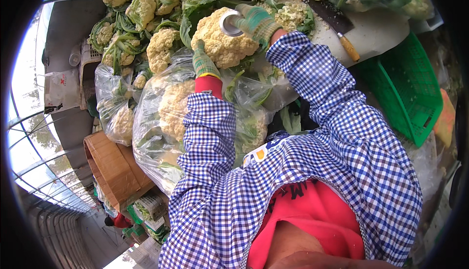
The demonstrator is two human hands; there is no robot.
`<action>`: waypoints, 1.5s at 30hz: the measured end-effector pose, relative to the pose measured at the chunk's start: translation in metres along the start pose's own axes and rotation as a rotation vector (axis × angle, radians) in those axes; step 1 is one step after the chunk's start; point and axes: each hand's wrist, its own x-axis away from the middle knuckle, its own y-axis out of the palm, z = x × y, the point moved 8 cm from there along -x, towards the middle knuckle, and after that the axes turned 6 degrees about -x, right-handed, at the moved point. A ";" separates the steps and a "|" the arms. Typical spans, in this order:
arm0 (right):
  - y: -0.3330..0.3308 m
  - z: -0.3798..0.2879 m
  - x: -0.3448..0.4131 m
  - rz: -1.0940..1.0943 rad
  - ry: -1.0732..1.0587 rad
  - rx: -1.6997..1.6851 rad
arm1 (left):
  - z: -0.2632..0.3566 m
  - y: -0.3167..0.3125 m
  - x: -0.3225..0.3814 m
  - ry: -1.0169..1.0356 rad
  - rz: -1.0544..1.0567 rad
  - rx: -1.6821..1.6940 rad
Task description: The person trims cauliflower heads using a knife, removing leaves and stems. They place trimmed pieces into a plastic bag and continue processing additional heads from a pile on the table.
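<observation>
A large, cream-coloured cauliflower head (220, 38) sits in front of me at the table's near edge. My left hand (205, 62), in a green-and-tan knitted glove, grips its near left side; some of the fingers are hidden. Gloved the same way, my right hand (258, 23) holds a round, silvery, can-like metal piece (231, 23) against the top of the head. Below my left hand, clear plastic bags (150, 122) hold more cauliflower. Cauliflower crumbs and a trimmed piece (293, 14) lie beyond my right hand.
A cleaver (331, 18) with a wooden handle lies on the pale tabletop (381, 31) at right. Piled cauliflowers (143, 9) cover the far left. A green plastic crate (414, 93) stands at right, a cardboard box (113, 170) at lower left. Another person (119, 221) is far off.
</observation>
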 end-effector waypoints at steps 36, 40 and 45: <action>-0.033 0.120 -0.035 0.010 0.367 0.071 | -0.011 -0.030 -0.003 0.031 -0.207 -0.158; -0.034 0.059 -0.025 0.079 0.065 -0.020 | -0.013 -0.035 -0.010 0.092 -0.236 -0.170; 0.015 0.043 -0.030 -0.145 -0.010 0.241 | -0.007 -0.030 0.001 0.192 -0.250 -0.338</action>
